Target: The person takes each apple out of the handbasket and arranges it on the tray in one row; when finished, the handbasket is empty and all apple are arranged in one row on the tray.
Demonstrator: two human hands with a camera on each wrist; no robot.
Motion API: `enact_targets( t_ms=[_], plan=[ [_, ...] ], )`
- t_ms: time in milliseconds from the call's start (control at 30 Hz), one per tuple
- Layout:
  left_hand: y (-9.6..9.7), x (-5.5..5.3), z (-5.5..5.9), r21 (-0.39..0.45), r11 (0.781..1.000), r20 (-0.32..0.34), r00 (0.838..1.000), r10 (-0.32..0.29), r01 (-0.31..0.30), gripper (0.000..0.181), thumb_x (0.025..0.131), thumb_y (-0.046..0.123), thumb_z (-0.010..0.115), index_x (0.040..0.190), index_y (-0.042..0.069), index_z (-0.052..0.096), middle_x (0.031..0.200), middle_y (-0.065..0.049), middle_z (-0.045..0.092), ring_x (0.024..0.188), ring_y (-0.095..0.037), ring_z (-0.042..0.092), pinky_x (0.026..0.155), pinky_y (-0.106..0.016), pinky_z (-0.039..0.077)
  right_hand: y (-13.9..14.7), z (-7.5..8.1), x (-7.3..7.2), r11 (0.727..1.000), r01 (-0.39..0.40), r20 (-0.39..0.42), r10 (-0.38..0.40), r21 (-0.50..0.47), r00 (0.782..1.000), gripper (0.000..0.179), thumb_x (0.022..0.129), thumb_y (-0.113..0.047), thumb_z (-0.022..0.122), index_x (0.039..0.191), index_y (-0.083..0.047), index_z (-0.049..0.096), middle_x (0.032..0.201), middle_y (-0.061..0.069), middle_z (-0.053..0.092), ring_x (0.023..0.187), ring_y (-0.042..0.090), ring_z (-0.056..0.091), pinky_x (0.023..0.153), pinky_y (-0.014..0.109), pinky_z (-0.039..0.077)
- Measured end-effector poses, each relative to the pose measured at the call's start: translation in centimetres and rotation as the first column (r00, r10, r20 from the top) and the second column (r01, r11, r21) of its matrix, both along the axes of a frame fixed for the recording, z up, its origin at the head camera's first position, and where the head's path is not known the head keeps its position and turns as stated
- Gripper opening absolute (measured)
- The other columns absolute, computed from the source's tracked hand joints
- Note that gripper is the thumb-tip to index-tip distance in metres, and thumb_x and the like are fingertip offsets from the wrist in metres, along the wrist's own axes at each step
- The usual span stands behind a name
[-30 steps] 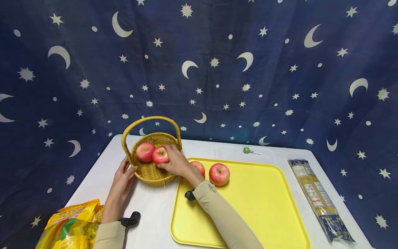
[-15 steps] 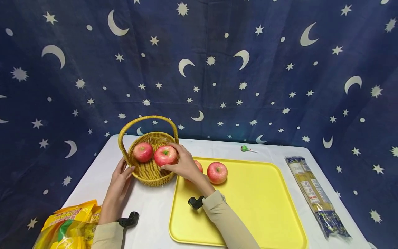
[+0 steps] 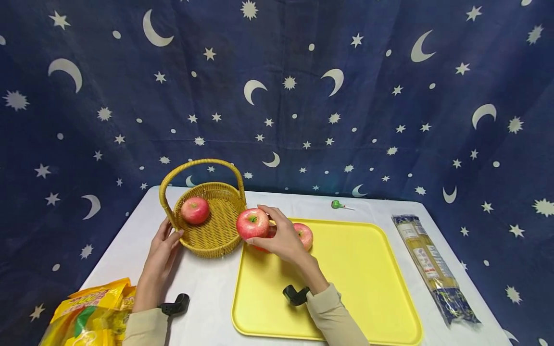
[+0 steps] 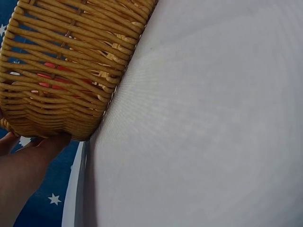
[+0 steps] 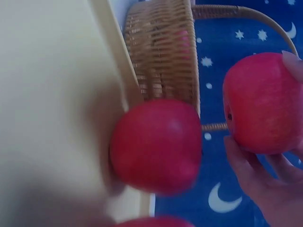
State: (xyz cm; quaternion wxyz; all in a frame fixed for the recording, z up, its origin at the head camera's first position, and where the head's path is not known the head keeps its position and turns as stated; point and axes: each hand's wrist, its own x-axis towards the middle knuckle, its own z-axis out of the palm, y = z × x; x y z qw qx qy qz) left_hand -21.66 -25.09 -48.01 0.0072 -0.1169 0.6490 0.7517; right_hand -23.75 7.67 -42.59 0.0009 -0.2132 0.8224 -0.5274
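Note:
My right hand (image 3: 283, 238) holds a red apple (image 3: 253, 223) between thumb and fingers, raised above the left edge of a yellow tray (image 3: 346, 283). On the tray, one apple (image 5: 156, 146) sits beneath the held one, mostly hidden in the head view, and another apple (image 3: 305, 235) is partly behind my fingers. To the left stands a wicker basket (image 3: 209, 250) with an upright handle, and a single apple (image 3: 195, 210) lies in it. My left hand (image 3: 160, 254) grips the basket's left side, thumb near the rim; some fingers are hidden.
A green lollipop (image 3: 336, 204) lies behind the tray. Along the right table edge is a long clear pack of what looks like pasta (image 3: 433, 266). Yellow snack bags (image 3: 93, 315) fill the front left corner. A starry blue curtain (image 3: 277, 96) hangs behind the white table (image 3: 207, 307).
My right hand has lifted an apple out of the basket and carried it right, over the tray's left edge. My left hand has stayed at the basket. The head view has shifted slightly.

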Motion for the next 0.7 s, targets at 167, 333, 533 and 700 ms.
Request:
enact_targets(
  t_ms=[167,333,533,700],
  plan=[
    [-0.1,-0.1,0.2,0.008,1.000,0.009,1.000,0.003,-0.003,0.075,0.108,0.010,0.045,0.167,0.027,0.001,0.174,0.007,-0.007,0.160,-0.016,0.008,0.129,-0.038,0.017,2.4,0.3,1.0,0.999,0.048,-0.015,-0.048,0.000,0.999,0.081,0.076,-0.033,0.091,0.148,-0.023,0.054,0.137,-0.002,0.059,0.112,0.024,0.065,0.097,0.047,0.059],
    [-0.2,0.1,0.3,0.013,1.000,0.002,1.000,-0.004,0.004,0.075,0.109,0.010,0.044,0.167,0.028,0.000,0.174,0.006,-0.008,0.160,-0.018,0.008,0.130,-0.038,0.015,4.6,0.2,1.7,0.996,0.085,0.009,-0.084,-0.037,0.996,0.078,0.075,-0.028,0.093,0.144,-0.025,0.058,0.131,-0.004,0.062,0.108,0.025,0.064,0.094,0.042,0.060],
    [-0.2,0.3,0.3,0.010,1.000,-0.014,1.000,-0.012,0.012,0.075,0.109,0.014,0.046,0.167,0.028,0.001,0.175,0.005,-0.008,0.160,-0.022,0.010,0.130,-0.042,0.011,7.3,0.3,2.5,0.989,0.141,0.065,-0.138,-0.052,0.988,0.079,0.076,-0.031,0.092,0.145,-0.029,0.056,0.134,-0.004,0.060,0.118,0.021,0.060,0.099,0.039,0.058],
    [-0.1,0.4,0.2,0.003,1.000,-0.019,1.000,-0.018,0.018,0.075,0.109,0.015,0.046,0.167,0.028,0.001,0.175,0.004,-0.007,0.160,-0.024,0.010,0.130,-0.044,0.010,9.6,0.6,2.9,0.980,0.199,0.051,-0.197,-0.025,0.979,0.078,0.077,-0.031,0.091,0.146,-0.028,0.054,0.137,-0.002,0.060,0.126,0.021,0.055,0.104,0.047,0.054]
  ],
)
